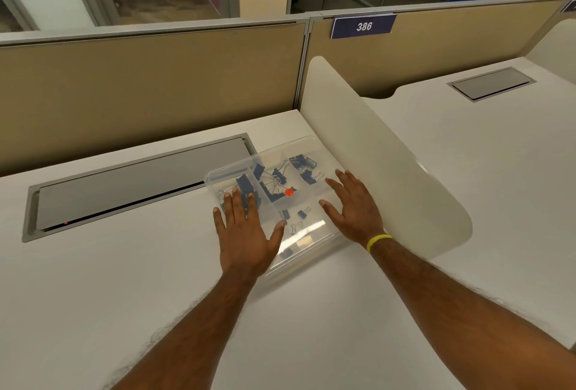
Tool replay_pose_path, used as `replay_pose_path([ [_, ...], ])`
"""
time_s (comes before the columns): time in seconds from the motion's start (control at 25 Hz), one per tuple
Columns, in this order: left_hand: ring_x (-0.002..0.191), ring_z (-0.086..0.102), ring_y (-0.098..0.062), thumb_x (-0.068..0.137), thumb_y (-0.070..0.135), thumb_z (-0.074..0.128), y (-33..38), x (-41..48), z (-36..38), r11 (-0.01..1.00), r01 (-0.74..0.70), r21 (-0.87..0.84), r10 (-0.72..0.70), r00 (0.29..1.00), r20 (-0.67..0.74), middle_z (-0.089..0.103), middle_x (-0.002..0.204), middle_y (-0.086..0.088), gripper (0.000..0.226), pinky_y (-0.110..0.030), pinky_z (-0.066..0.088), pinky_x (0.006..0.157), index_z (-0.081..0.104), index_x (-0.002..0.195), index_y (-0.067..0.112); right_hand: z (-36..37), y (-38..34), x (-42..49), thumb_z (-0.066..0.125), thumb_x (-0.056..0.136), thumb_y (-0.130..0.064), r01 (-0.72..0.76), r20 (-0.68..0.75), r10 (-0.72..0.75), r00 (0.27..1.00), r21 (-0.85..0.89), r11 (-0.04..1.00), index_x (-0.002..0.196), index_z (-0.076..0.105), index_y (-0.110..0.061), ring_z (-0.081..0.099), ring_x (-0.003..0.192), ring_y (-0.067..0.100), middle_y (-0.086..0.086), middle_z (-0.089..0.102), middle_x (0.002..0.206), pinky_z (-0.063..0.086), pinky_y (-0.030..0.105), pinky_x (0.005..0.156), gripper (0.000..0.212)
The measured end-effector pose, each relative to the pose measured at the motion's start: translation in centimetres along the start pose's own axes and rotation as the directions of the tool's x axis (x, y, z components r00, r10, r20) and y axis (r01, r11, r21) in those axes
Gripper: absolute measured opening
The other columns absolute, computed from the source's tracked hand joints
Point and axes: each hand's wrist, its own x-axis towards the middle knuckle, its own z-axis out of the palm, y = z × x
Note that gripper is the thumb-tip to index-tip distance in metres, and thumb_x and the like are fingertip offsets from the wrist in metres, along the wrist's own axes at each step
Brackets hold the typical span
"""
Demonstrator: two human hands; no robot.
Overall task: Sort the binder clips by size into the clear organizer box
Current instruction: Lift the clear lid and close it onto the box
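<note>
A clear organizer box (307,244) with a transparent lid lies on the white desk, tight against a curved divider. Inside, several dark blue binder clips (274,176) fill the far compartments, and a few small ones (301,212) lie in a nearer compartment. A red dot (289,192) shows near the box's middle. My left hand (244,230) lies flat on the box's left part, fingers straight and spread. My right hand (352,206) rests flat on the right side of the box, fingers straight. A yellow band circles my right wrist.
A grey cable hatch (134,187) is sunk into the desk left of the box. The white curved divider (389,165) rises right behind the box. Tan partition panels (149,87) close the far side, with a sign reading 386 (363,26). A second hatch (491,83) sits on the neighbouring desk.
</note>
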Motion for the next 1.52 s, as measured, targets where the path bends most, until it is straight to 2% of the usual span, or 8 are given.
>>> replay_pose_path([
  [0.12,0.15,0.002,-0.026,0.08,0.079,0.012,0.2,0.0,-0.3,0.999,0.015,-0.039,-0.015,1.0,-0.009,0.009,0.162,-0.007,0.094,-0.05,-0.002,0.12,0.017,0.153,0.019,0.2,0.1,0.1,0.035,0.091,-0.058,0.003,-0.041,-0.001,0.999,0.037,0.999,0.144,0.042,-0.024,0.021,0.147,0.018,0.003,0.031,0.157,0.015,0.035,0.12,0.063],
  [0.28,0.15,0.0,-0.027,0.081,0.076,0.014,0.5,-0.2,-1.0,1.0,0.024,-0.018,-0.023,0.999,0.034,0.006,0.162,-0.007,0.09,-0.052,-0.003,0.119,0.015,0.153,0.021,0.3,0.2,0.1,0.034,0.089,-0.058,-0.007,-0.013,0.007,1.0,0.033,0.999,0.142,0.044,-0.023,0.027,0.145,0.021,0.004,0.035,0.155,0.022,0.04,0.12,0.064],
  [0.44,0.149,0.002,-0.03,0.08,0.079,0.013,0.1,1.3,-2.2,0.998,-0.001,0.056,-0.001,0.999,0.047,0.007,0.162,-0.007,0.09,-0.055,-0.002,0.117,0.013,0.152,0.024,-1.6,-0.5,3.0,0.041,0.085,-0.067,0.049,0.025,-0.048,0.999,-0.054,0.997,0.132,0.052,-0.021,0.044,0.13,0.024,0.007,0.05,0.141,0.037,0.041,0.106,0.066],
  [0.56,0.148,-0.006,-0.033,0.079,0.083,0.019,-0.9,4.7,-3.6,0.988,0.048,0.148,-0.066,0.99,0.124,-0.003,0.162,-0.012,0.098,-0.056,-0.004,0.116,0.004,0.154,0.021,-2.6,-2.5,7.2,0.055,0.083,-0.067,0.109,0.191,-0.104,0.976,-0.015,0.994,0.142,0.042,-0.025,0.036,0.138,0.026,0.007,0.037,0.152,0.03,0.042,0.112,0.074],
  [0.72,0.146,-0.016,-0.038,0.064,0.091,0.03,-1.4,7.9,-4.7,0.971,0.044,0.233,-0.12,0.938,0.325,-0.02,0.158,-0.016,0.12,-0.055,-0.004,0.117,-0.009,0.153,0.02,-2.4,-6.7,12.8,0.065,0.069,-0.073,0.118,0.498,-0.059,0.865,-0.087,0.989,0.152,0.017,-0.033,0.006,0.149,0.033,0.006,0.004,0.163,0.02,0.057,0.117,0.104],
  [0.84,0.143,-0.02,-0.041,0.05,0.094,0.033,-1.2,8.2,-4.7,0.974,0.019,0.228,-0.111,0.91,0.4,-0.025,0.156,-0.018,0.135,-0.055,-0.005,0.118,-0.014,0.152,0.018,-2.4,-7.4,14.6,0.077,0.062,-0.066,0.095,0.62,0.0,0.785,-0.121,0.988,0.153,0.014,-0.032,0.007,0.148,0.035,0.007,0.001,0.163,0.021,0.056,0.117,0.116],
  [1.08,0.143,-0.023,-0.04,0.038,0.093,0.032,-1.7,8.4,-4.1,0.983,0.025,0.179,-0.097,0.909,0.406,-0.026,0.156,-0.016,0.144,-0.055,-0.006,0.118,-0.015,0.152,0.019,-1.3,-6.9,14.2,0.079,0.059,-0.065,0.09,0.6,-0.016,0.8,-0.094,0.991,0.153,0.015,-0.033,0.005,0.149,0.034,0.005,0.002,0.163,0.017,0.056,0.118,0.118],
  [1.52,0.143,-0.025,-0.036,0.043,0.094,0.029,-2.6,7.9,-2.8,0.993,0.023,0.116,-0.062,0.937,0.345,-0.029,0.156,-0.011,0.137,-0.053,-0.009,0.116,-0.016,0.151,0.023,-1.8,-7.0,13.1,0.078,0.062,-0.064,0.053,0.556,-0.009,0.831,-0.064,0.997,0.152,0.021,-0.03,0.013,0.148,0.032,0.004,0.009,0.163,0.021,0.053,0.118,0.112],
])
